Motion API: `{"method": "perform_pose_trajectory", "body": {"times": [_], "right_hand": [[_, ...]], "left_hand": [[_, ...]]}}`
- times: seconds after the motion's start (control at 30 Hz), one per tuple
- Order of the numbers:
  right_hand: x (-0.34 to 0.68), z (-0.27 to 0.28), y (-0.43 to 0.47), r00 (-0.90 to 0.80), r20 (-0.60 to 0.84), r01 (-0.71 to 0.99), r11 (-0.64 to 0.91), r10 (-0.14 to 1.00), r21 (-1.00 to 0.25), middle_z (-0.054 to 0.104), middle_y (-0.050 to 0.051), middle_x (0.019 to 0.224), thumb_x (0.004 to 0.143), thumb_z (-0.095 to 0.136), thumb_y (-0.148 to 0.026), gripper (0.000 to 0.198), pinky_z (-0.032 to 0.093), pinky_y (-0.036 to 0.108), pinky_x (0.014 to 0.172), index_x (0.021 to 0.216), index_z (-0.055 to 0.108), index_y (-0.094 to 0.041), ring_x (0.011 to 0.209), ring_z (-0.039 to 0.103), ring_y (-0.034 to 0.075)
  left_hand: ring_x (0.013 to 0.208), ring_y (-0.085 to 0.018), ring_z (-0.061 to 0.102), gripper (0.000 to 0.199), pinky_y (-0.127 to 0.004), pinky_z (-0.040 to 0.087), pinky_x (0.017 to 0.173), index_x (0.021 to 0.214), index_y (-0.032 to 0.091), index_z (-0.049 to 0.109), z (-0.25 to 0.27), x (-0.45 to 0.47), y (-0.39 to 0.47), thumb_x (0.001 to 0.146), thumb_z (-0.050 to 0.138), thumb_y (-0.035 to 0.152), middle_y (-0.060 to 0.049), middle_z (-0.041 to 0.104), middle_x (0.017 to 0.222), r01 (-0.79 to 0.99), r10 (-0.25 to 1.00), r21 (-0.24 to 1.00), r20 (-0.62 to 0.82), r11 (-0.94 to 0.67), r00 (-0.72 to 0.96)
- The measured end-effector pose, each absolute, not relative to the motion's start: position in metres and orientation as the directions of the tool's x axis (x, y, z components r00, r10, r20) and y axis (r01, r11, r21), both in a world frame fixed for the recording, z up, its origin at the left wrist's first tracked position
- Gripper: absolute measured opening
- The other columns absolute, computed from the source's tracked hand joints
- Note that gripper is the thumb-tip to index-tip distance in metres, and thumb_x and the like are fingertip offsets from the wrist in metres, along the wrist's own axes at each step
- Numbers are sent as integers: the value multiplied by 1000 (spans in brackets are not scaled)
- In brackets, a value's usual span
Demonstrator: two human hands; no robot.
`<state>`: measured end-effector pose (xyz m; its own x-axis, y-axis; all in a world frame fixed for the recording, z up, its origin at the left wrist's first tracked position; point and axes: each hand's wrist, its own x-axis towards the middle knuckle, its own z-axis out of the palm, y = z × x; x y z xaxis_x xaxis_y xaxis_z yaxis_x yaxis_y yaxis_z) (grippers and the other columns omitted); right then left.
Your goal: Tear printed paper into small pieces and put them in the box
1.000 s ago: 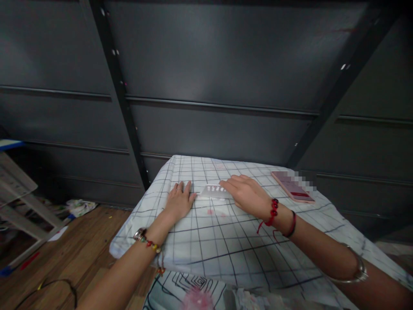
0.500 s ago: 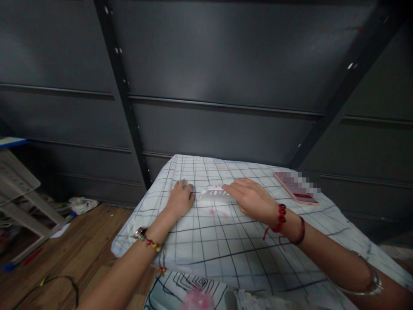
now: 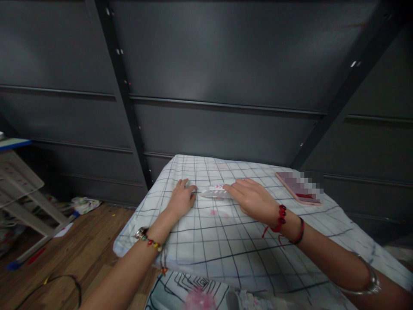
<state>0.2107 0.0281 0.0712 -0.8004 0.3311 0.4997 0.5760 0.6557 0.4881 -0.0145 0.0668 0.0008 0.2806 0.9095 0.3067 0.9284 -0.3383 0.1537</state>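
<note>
My right hand [image 3: 251,197] pinches the right end of a small clear plastic packet [image 3: 214,192], held just above or against the checked cloth; I cannot tell which. White and pink marks show on or in the packet. To its left, my left hand [image 3: 180,200] rests on the white cloth with dark grid lines [image 3: 222,245], fingers apart and holding nothing. Its thumb side is near the packet but not touching it. Small pink spots [image 3: 214,212] show on the cloth below the packet.
A pink-edged phone [image 3: 298,189] lies at the right on the cloth. Dark panels [image 3: 226,64] rise behind. Near me are a blurred pink object [image 3: 200,300] and clear plastic [image 3: 248,300]. A desk frame [image 3: 22,189] and a cable [image 3: 75,282] are at left.
The packet tilts a little differently in my right hand. My left hand has barely shifted, its thumb spread slightly more to the right.
</note>
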Motion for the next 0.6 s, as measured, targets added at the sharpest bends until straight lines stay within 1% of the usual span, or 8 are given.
{"method": "perform_pose_trajectory", "body": {"times": [0.1,0.2,0.3,0.4,0.6], "right_hand": [[212,72,28,-796,493,586,647,351,487,60,4,71,82,35,-5,27,34,29,61,96,57,-10,67,50,17],[211,71,28,-802,487,580,647,346,495,60,4,70,82,35,-5,26,33,29,60,94,57,-11,67,50,17],[210,69,27,-806,500,569,646,316,509,60,4,69,83,35,-5,25,33,29,61,92,57,-11,66,50,16],[209,67,25,-819,500,548,644,283,534,60,4,69,84,34,-6,25,33,29,60,92,57,-11,66,50,16],[208,63,21,-868,451,470,633,206,615,57,4,66,86,34,-8,24,34,29,61,93,57,-9,67,51,16]], "left_hand": [[123,-27,35,28,-42,26,101,107,18,61,1,-15,67,81,50,13,-10,50,122,922,898,132,315,-363,309],[123,-26,36,29,-42,26,102,107,18,60,1,-15,68,80,50,12,-10,51,121,918,891,125,320,-377,322],[122,-26,36,28,-41,24,103,107,16,61,2,-14,67,80,51,12,-12,51,121,916,897,142,307,-375,319],[123,-28,35,29,-40,25,103,108,14,61,3,-13,66,81,51,12,-13,48,125,923,912,163,286,-348,293],[123,-28,35,29,-42,24,103,110,15,60,1,-14,66,82,50,14,-13,46,127,928,920,168,274,-332,280]]}}
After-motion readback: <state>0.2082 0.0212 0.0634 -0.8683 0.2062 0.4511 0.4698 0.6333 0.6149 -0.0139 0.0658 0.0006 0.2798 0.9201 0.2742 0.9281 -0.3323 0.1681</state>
